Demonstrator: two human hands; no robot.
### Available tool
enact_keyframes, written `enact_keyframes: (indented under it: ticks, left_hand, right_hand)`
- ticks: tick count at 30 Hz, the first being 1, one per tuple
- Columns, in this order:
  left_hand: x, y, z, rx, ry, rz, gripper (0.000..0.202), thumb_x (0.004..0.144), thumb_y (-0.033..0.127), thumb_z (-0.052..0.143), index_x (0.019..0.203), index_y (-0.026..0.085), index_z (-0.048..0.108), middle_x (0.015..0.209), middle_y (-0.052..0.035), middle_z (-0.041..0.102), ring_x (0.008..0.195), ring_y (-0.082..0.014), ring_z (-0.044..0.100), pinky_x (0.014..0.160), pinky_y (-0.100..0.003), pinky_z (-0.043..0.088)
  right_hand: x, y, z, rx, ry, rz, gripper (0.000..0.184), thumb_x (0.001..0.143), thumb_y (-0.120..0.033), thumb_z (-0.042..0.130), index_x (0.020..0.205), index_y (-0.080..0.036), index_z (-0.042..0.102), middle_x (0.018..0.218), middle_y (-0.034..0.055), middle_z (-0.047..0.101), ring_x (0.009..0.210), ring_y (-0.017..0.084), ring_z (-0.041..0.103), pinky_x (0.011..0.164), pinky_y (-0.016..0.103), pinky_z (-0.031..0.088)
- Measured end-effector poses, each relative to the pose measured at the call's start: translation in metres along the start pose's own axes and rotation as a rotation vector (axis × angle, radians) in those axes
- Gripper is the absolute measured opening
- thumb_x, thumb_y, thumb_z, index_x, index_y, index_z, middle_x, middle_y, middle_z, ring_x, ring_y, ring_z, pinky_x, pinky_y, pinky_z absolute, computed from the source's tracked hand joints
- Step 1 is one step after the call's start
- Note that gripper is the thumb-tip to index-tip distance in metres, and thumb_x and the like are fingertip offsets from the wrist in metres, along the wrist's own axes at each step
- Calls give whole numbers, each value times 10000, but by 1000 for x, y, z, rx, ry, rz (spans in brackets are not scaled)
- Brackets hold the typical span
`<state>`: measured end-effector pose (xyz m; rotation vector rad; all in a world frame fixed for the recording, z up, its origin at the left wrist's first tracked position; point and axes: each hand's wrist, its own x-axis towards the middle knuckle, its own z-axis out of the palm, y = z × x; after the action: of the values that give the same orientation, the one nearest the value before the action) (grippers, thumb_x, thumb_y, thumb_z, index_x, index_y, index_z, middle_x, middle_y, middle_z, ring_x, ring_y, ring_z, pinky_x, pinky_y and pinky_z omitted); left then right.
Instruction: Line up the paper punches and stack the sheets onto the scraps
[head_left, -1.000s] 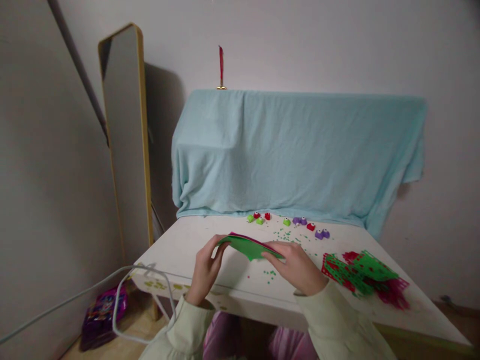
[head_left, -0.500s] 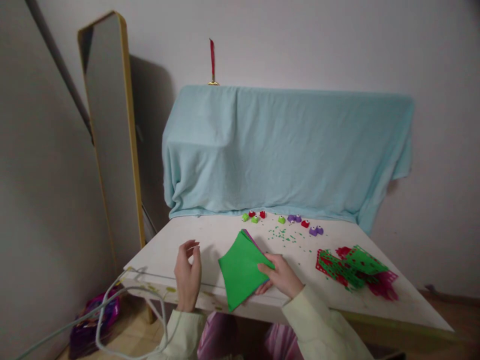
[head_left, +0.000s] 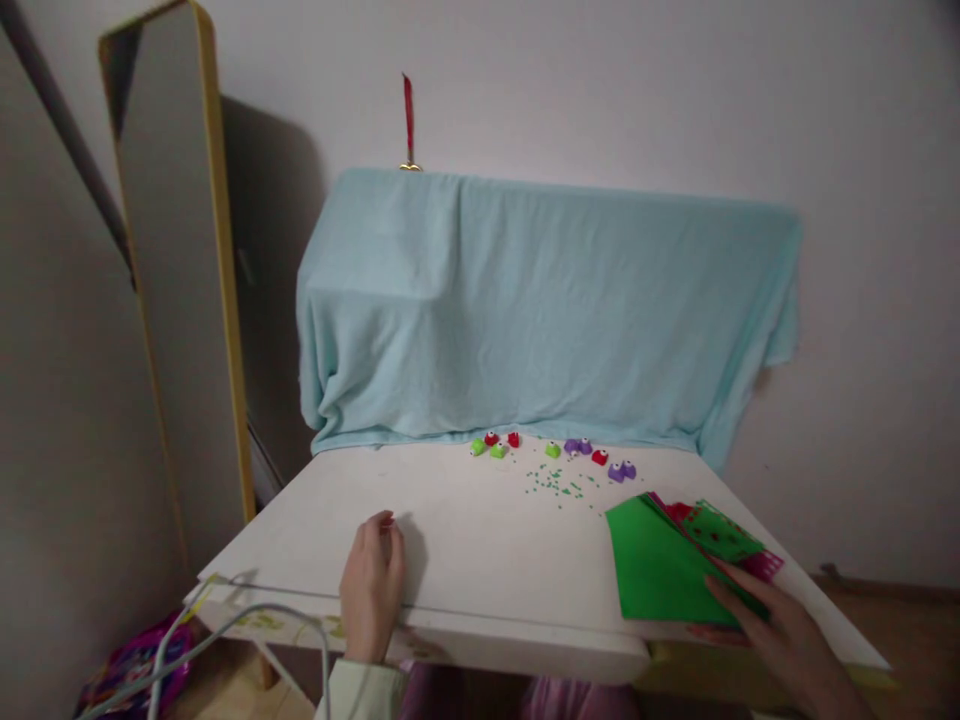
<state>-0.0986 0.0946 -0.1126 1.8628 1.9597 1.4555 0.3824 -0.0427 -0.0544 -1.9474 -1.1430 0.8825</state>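
My right hand [head_left: 776, 625] grips a stack of coloured sheets [head_left: 664, 570] by its right side. The top sheet is green, and a magenta edge shows beneath it. The stack is tilted over the right part of the table and hides some of the punched sheets [head_left: 724, 530], which are green, red and magenta and full of holes. Whether it touches them I cannot tell. Near the table's front edge, left of centre, my left hand [head_left: 373, 585] is loosely curled, with a small gap between thumb and fingers and nothing visible in it.
Small green, red and purple pieces with eye-like tops [head_left: 499, 450] line the back of the white table [head_left: 480, 550]. Green bits [head_left: 559, 482] lie scattered before them. A pale blue cloth [head_left: 540, 320] hangs behind. At left are a pale cable [head_left: 277, 608] and a tall mirror [head_left: 176, 250].
My right hand has carried the stack of coloured sheets from the table's middle to the right, over the punched sheets. My left hand stays at the front left, its fingers a little more curled.
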Motion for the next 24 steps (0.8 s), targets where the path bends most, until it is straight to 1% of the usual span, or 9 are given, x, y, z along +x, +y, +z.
enact_keyframes:
  ticks: [4, 6, 9, 11, 12, 15, 17, 19, 24]
  left_hand:
    - [-2, 0, -1, 95, -25, 47, 284, 916, 373, 396, 1127, 193, 459, 1057, -60, 552, 993, -200, 526, 868, -320, 410]
    - [-3, -1, -1, 121, -20, 69, 274, 920, 374, 386, 1106, 187, 461, 1044, -64, 548, 993, -204, 519, 872, -324, 407]
    - [-5, -2, 0, 152, -11, 103, 270, 922, 370, 378, 1093, 181, 463, 1031, -68, 543, 972, -204, 520, 873, -331, 401]
    - [-5, -4, 1, 172, -12, 97, 274, 921, 367, 373, 1096, 178, 466, 1036, -72, 541, 966, -207, 522, 865, -334, 403]
    - [-5, -5, 2, 180, -16, 95, 278, 922, 366, 369, 1099, 177, 468, 1042, -75, 541, 967, -209, 522, 861, -334, 405]
    - [-5, -8, 2, 191, -33, 99, 286, 925, 365, 361, 1113, 177, 466, 1057, -76, 538, 978, -204, 522, 867, -330, 404]
    - [-5, -9, 1, 193, -43, 100, 281, 926, 362, 363, 1119, 182, 462, 1062, -68, 533, 984, -195, 519, 881, -326, 397]
    - [-5, -10, 1, 189, -52, 101, 275, 927, 358, 365, 1119, 188, 462, 1068, -65, 531, 988, -190, 516, 888, -325, 393]
    - [-6, -15, 2, 179, -67, 107, 266, 926, 359, 367, 1102, 191, 475, 1076, -66, 534, 1016, -196, 507, 898, -330, 388]
  right_hand:
    - [-18, -34, 16, 208, 84, 48, 1446, 383, -845, 619, 1533, -77, 195, 1306, 65, 208, 980, 17, 503, 799, 78, 544]
    - [-20, -56, 40, 306, 40, 61, 1514, 330, -896, 611, 1532, -90, 168, 1308, 85, 201, 964, 20, 507, 841, 100, 545]
    - [-14, -86, 94, 423, -114, 27, 1621, 289, -977, 562, 1546, -84, 62, 1307, 122, 185, 954, 6, 506, 838, 113, 536]
    - [-9, -105, 135, 377, -236, -67, 1501, 439, -987, 513, 1545, -69, 82, 1280, 117, 239, 990, -22, 490, 850, 64, 525]
    - [-6, -113, 154, 316, -248, -140, 1347, 579, -957, 469, 1531, -58, 157, 1249, 104, 284, 1030, -43, 470, 890, 14, 512]
    - [-1, -131, 193, 98, -153, -260, 852, 940, -718, 263, 1375, 0, 410, 1090, 74, 400, 1108, -117, 381, 1059, -75, 419]
    - [1, -134, 198, 56, -118, -272, 715, 1019, -577, 189, 1280, 28, 468, 1006, 61, 417, 1121, -137, 336, 1122, -65, 370]
    - [5, -129, 187, 38, -85, -269, 675, 1033, -530, 171, 1227, 34, 487, 973, 55, 418, 1122, -142, 318, 1141, -59, 348]
    - [12, -83, 118, -9, 72, -236, 697, 1025, -575, 167, 1170, 8, 521, 952, 56, 428, 1048, -180, 337, 1050, -134, 364]
